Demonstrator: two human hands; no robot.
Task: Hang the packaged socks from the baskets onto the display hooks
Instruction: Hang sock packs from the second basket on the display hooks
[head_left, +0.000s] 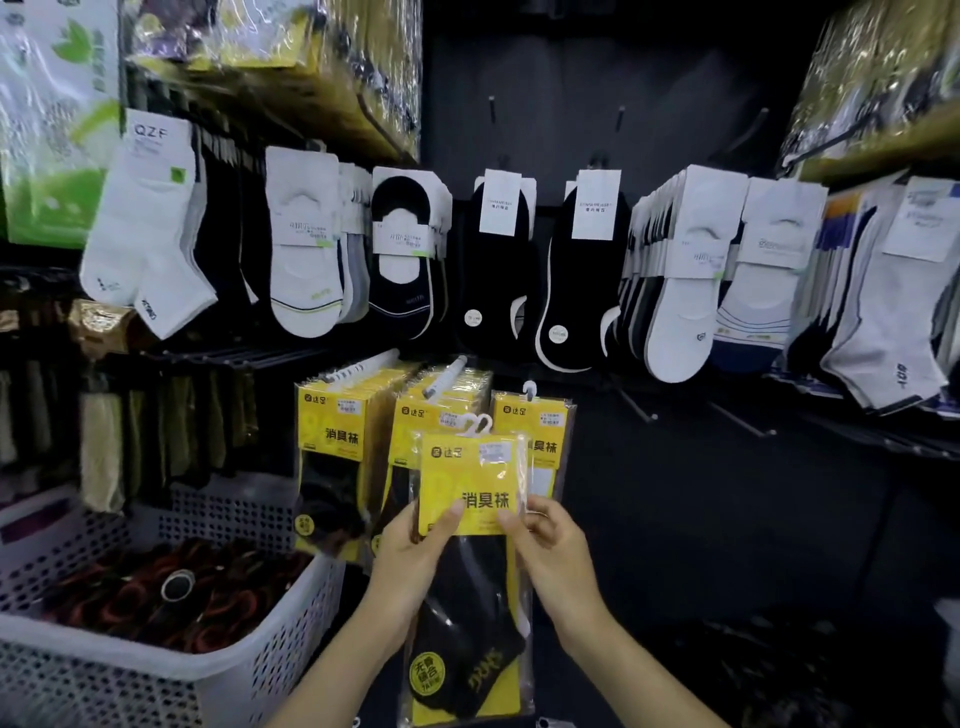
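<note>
Left hand (415, 551) pinches left edge of yellow sock pack (472, 483), right hand (550, 545) pinches right edge, thumbs on card front. Pack upright, in front of matching packs (332, 431) hung on hooks. White basket (270, 654) lower left.

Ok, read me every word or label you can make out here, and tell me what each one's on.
"QZF": white sock card, upper left.
"达足", "消臭袜": held yellow pack, hanging yellow packs too.
"无骨缝合": round badge low on the held pack.
Too blurred: price sticker, black socks' cards.
</note>
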